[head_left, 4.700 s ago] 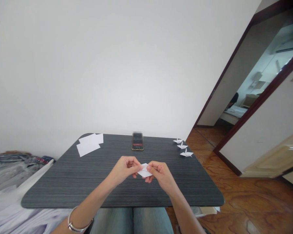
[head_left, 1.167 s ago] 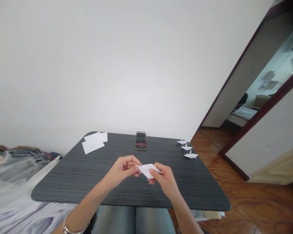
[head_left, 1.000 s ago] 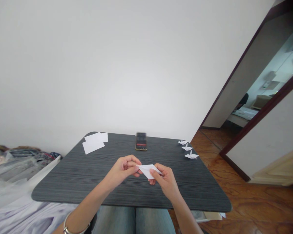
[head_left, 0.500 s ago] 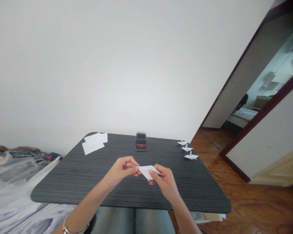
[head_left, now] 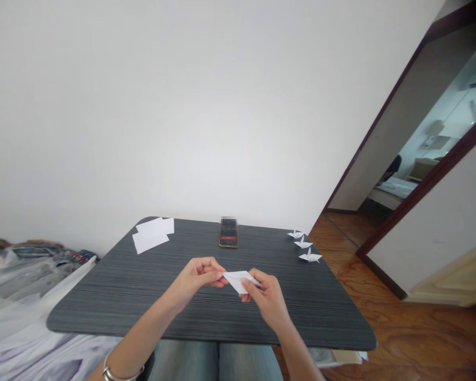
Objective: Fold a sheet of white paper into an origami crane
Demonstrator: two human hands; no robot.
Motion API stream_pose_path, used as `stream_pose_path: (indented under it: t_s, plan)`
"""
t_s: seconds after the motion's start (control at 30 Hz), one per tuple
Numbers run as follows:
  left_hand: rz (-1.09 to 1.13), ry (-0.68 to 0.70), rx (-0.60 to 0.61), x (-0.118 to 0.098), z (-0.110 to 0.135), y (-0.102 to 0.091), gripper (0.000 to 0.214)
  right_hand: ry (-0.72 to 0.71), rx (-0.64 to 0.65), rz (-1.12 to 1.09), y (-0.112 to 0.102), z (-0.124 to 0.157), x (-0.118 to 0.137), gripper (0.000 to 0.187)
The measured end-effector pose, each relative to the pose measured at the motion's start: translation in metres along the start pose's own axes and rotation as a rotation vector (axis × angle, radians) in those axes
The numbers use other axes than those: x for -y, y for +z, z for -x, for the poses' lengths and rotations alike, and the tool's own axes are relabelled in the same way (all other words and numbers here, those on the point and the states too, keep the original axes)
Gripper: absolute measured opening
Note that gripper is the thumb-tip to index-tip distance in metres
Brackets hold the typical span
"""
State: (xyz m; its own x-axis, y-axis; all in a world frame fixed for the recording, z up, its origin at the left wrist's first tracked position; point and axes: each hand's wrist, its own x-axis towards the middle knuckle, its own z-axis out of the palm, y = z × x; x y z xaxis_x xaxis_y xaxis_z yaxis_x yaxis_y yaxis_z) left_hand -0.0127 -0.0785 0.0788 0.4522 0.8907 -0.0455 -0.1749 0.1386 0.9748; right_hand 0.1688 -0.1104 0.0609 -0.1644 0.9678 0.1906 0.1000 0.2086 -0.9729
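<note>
A small folded piece of white paper [head_left: 239,279] is held in the air just above the dark striped table [head_left: 115,296], between the two hands and in front of the person's lap. The left hand [head_left: 198,276] pinches its left tip between thumb and curled fingers, and the right hand [head_left: 265,297] closes on its right lower edge with thumb and forefinger, the other fingers tucked under; both hands are nearly closed around the paper. Compared with half a second ago the grip is much the same, though the right thumb has slid slightly along the fold, and against the earliest picture the paper now shows as a longer, flatter pointed shape. A metal bangle [head_left: 115,370] sits on the left wrist. Straight beyond the hands, near the far edge of the table, a phone [head_left: 228,234] stands upright. Beyond and to the right of the right hand, three small folded paper cranes [head_left: 303,245] sit in a row along the table's right edge. Beyond and to the left of the left hand, at the far corner, lie flat white paper sheets [head_left: 151,234], overlapping. Left of the table lies a heap of clothing [head_left: 27,264]. No container shows in view.
</note>
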Motion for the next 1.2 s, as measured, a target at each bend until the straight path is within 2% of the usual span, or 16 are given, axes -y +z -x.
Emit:
stream_pose_path:
  t_s: [0.17,0.4,0.83,1.03,1.2]
  plan:
    - [-0.005,-0.042,-0.013,-0.0015,-0.0006,0.0048,0.023,-0.001,-0.007,0.018,0.0004,-0.0003,-0.0012,0.024]
    - [-0.136,-0.056,-0.031,0.0027,-0.0065,0.0091,0.025,0.005,0.006,0.003,0.0004,-0.0006,-0.0019,0.024]
    - [-0.251,-0.011,0.051,-0.0033,-0.0004,0.0084,0.03,0.026,0.017,-0.084,0.0022,-0.0016,-0.0053,0.024]
    - [-0.204,-0.039,0.119,-0.0062,-0.0002,0.0016,0.032,0.027,0.001,-0.057,0.0016,-0.0013,-0.0047,0.023]
    - [-0.208,-0.074,0.102,-0.0046,-0.0024,0.0036,0.032,0.021,0.022,-0.044,0.0015,-0.0014,-0.0034,0.024]
